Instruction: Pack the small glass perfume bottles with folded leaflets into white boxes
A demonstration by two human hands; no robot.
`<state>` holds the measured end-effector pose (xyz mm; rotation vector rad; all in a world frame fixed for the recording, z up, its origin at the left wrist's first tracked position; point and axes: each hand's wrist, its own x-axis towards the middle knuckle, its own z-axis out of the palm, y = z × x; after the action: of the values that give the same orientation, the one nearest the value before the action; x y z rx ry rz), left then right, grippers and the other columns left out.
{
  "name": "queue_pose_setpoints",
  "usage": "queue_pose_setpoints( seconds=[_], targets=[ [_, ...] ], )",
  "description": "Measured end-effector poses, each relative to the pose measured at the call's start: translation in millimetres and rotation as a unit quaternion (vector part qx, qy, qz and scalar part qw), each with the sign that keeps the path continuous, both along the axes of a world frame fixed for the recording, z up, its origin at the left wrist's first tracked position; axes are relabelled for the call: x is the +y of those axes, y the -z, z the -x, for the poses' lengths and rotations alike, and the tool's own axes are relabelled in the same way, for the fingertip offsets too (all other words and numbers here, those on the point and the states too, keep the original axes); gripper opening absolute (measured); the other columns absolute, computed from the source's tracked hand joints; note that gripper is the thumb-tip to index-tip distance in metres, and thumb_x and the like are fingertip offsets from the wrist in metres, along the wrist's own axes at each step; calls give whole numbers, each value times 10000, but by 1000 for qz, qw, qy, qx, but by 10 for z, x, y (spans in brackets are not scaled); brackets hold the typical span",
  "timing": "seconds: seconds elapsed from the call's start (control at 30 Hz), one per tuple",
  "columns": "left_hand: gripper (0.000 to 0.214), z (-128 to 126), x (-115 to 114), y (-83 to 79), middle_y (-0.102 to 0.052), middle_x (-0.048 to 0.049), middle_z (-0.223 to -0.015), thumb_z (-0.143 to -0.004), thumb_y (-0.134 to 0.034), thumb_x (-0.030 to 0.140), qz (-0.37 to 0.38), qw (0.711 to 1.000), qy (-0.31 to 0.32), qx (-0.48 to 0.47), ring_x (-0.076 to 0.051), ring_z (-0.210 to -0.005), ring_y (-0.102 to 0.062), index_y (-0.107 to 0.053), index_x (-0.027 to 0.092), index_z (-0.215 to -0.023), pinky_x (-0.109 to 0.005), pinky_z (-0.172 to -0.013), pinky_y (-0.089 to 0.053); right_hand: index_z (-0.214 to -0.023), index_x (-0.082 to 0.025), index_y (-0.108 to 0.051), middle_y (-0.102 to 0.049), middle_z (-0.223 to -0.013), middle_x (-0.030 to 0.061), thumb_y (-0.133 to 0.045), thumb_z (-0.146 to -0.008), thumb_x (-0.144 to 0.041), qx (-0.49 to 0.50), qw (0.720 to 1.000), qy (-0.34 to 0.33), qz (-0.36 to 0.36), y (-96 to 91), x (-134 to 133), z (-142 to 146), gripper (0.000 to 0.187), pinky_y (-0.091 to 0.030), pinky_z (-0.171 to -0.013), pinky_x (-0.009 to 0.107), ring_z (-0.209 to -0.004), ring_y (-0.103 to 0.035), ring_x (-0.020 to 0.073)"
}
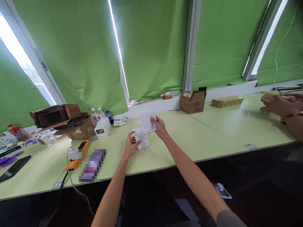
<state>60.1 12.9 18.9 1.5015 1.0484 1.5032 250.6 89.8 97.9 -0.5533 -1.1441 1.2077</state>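
Note:
My left hand grips a small white box with fine printed text on its face, held just over the table. What looks like an upright flap shows at the top of this box. In my right hand is a plain white sheet, pinched between thumb and fingers above and behind the box. Box and sheet overlap in view, and I cannot tell whether they touch. Both hands are over the pale yellow-green table.
Left of my hands stand white boxes, an opened carton, bottles, an orange power strip and a pixelated flat object. A brown carton and a row of tan boxes sit right. Another person's hands work at far right.

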Motion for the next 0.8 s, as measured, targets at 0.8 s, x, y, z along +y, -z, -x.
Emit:
queue_pose_setpoints(
  seconds=[0.8],
  targets=[
    [798, 26, -99, 93, -647, -118, -1157, -761, -716, 392, -1, 999, -17, 48, -222, -970, -662, -286, 256, -1419, -378, -816, -528, -1028, -212, -534, -647, -789, 13, -590, -797, -532, -163, 979, -91, -88, -56, -230, 372, 399, -413, -551, 254, -658, -564, 158]
  ],
)
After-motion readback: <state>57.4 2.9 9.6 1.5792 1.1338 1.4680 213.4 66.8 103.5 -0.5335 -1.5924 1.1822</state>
